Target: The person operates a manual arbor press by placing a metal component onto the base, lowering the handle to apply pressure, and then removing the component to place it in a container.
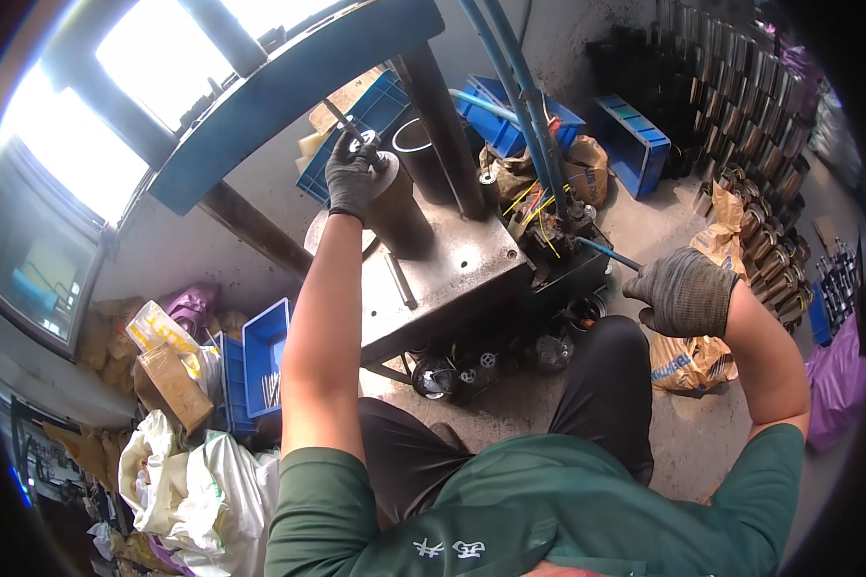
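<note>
My left hand (349, 181), in a dark grey glove, reaches up under the blue crossbeam of a press. Its fingers are closed around a slim metal shaft (336, 112), beside a pale round part (362, 141) with openings. The hand is at the top of a thick steel cylinder (402, 219) standing on the press's metal table (460, 274). Out to the right, my right hand (688, 291), also gloved, is closed around the end of a blue lever (608, 254). That lever runs to the valve and hose cluster beside the table.
The blue crossbeam (298, 101) and steel columns (441, 130) frame the work. A loose metal bar (400, 281) lies on the table; a hollow cylinder (414, 154) stands behind. Blue crates (635, 144), a brown sack (693, 363), stacked metal parts (746, 106) and white sacks (216, 490) surround me.
</note>
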`<state>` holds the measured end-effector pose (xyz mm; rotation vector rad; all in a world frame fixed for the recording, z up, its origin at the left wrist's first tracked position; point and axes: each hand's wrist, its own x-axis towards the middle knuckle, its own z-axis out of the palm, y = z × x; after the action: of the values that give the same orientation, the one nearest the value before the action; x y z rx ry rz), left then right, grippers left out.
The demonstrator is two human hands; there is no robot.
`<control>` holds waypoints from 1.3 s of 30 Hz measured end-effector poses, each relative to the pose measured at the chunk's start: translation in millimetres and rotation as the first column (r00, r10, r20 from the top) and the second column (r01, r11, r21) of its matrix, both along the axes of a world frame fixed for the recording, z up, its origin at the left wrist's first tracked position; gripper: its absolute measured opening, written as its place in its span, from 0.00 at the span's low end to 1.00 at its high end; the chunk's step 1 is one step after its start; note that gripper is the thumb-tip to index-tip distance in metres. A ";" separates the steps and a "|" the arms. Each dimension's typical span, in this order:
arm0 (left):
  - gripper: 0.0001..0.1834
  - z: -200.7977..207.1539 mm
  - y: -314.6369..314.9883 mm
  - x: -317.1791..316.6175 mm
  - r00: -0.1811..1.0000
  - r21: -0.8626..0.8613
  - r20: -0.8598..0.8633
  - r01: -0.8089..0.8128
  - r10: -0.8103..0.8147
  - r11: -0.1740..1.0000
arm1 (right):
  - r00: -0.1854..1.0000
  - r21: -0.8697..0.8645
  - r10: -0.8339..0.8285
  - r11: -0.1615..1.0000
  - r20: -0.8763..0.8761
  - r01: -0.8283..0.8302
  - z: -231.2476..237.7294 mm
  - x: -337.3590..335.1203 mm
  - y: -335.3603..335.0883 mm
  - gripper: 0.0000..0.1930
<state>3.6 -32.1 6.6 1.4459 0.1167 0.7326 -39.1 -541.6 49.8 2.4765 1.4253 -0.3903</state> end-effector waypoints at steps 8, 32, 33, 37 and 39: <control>0.24 -1.8 10.4 5.9 1.000 -0.136 0.017 0.002 0.000 0.991 | 0.999 0.124 -0.006 0.992 0.034 0.002 -16.4 -3.8 -8.7 0.20; 0.29 -19.4 31.9 21.6 1.000 -0.075 0.011 -0.024 0.025 0.997 | 0.998 0.285 -0.058 0.957 0.032 0.047 -85.3 -49.8 -51.6 0.09; 0.29 -20.1 29.2 23.6 1.000 -0.078 0.010 -0.018 0.018 0.997 | 0.997 0.282 -0.065 0.958 0.032 0.053 -84.5 -49.9 -53.0 0.09; 0.27 -17.9 27.5 20.8 1.000 0.033 -0.006 -0.009 0.009 0.999 | 0.999 0.269 -0.047 0.962 0.013 0.042 -74.2 -45.7 -49.9 0.10; 0.27 -18.3 29.7 19.2 1.000 0.066 -0.008 -0.011 0.012 0.998 | 0.999 0.272 -0.046 0.961 -0.011 0.047 -67.1 -39.6 -47.1 0.11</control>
<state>22.8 -2.5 -11.7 1.5127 0.1081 0.7458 -78.7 -588.7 -17.3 2.7295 1.5149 -0.2203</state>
